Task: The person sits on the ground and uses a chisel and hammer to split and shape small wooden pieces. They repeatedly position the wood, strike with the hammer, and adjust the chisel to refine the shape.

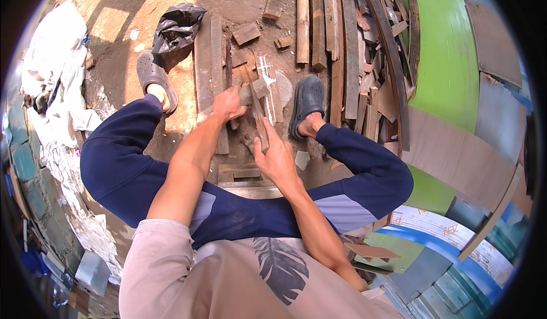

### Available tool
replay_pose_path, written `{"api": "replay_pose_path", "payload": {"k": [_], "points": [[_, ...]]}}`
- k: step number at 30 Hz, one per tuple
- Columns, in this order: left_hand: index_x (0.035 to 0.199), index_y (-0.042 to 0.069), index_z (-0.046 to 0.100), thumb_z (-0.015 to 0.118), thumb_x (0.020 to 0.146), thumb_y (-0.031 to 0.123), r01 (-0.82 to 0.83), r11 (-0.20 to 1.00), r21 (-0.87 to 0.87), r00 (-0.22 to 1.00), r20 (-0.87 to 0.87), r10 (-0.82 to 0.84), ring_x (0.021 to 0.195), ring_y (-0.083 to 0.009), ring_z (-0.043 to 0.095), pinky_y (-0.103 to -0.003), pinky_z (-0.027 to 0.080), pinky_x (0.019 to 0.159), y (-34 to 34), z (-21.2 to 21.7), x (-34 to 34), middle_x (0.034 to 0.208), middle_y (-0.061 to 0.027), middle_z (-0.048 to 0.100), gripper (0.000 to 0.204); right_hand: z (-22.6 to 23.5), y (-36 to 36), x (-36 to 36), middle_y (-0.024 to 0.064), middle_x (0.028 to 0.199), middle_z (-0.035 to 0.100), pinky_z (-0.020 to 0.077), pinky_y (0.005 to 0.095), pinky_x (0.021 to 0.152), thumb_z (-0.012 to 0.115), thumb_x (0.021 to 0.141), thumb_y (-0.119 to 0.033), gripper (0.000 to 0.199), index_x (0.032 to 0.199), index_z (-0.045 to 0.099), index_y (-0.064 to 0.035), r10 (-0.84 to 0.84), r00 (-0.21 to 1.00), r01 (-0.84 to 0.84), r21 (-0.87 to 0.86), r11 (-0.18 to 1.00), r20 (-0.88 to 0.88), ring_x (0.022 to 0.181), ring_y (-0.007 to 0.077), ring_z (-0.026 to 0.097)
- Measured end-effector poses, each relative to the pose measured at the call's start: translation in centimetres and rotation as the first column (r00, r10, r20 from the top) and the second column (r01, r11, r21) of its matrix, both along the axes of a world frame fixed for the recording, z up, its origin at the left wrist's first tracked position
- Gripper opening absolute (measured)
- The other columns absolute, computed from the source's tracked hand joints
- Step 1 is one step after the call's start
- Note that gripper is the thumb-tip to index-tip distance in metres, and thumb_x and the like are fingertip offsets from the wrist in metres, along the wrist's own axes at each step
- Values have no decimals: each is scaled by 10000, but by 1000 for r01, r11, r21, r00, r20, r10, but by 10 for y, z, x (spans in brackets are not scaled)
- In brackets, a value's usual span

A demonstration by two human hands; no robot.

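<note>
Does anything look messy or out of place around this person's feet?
Yes: a crumpled black bag lies by the left shoe, looking like litter. White streaks mark a board near the right shoe, perhaps spilled paint.

The floor (239, 0) is brown and rough, dotted with pale flecks (134, 35). Sunlight (111, 74) brightens its left part, and a barred shadow (122, 5) crosses it toward the far left corner. Along the left edge run a crumpled white sheet (57, 51) and teal blocks (24, 162); along the right edge, a bright green panel (444, 62), a brown panel (456, 151) and a curved blue-and-white strip (424, 236).
</note>
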State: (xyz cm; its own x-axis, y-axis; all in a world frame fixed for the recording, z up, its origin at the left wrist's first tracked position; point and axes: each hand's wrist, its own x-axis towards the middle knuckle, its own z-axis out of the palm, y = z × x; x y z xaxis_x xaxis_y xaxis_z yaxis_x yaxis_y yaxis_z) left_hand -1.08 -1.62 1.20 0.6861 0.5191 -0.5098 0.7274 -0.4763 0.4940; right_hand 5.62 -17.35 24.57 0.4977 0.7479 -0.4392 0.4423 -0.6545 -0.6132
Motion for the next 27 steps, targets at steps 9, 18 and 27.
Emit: {"api": "replay_pose_path", "payload": {"k": [9, 18, 27], "points": [[1208, -32, 524, 754, 720, 334, -26, 997, 77, 997, 74, 20, 1023, -418, 652, -485, 540, 894, -7, 2, 1, 1117, -242, 657, 652, -9, 5, 4, 337, 794, 658, 539, 563, 711, 596, 903, -165, 604, 1447, 411, 18, -14, 1000, 14, 14, 1000, 21, 716, 510, 656], [1176, -13, 519, 758, 722, 313, -46, 994, 104, 997, 74, 38, 1035, -410, 652, -485, 542, 882, -6, -4, -3, 1081, -225, 657, 607, 47, -33, -6, 346, 770, 646, 530, 579, 718, 603, 900, -183, 607, 1453, 418, -15, -22, 996, 22, -3, 1000, -81, 720, 529, 647], [1143, -7, 528, 765, 718, 332, -50, 992, 112, 998, 50, 45, 1030, -405, 653, -481, 541, 881, -8, 1, 3, 1093, -222, 656, 593, 4, 0, 7, 345, 786, 646, 524, 573, 746, 604, 901, -185, 572, 1427, 457, -12, -41, 998, 37, -70, 997, -55, 751, 529, 643]]}}
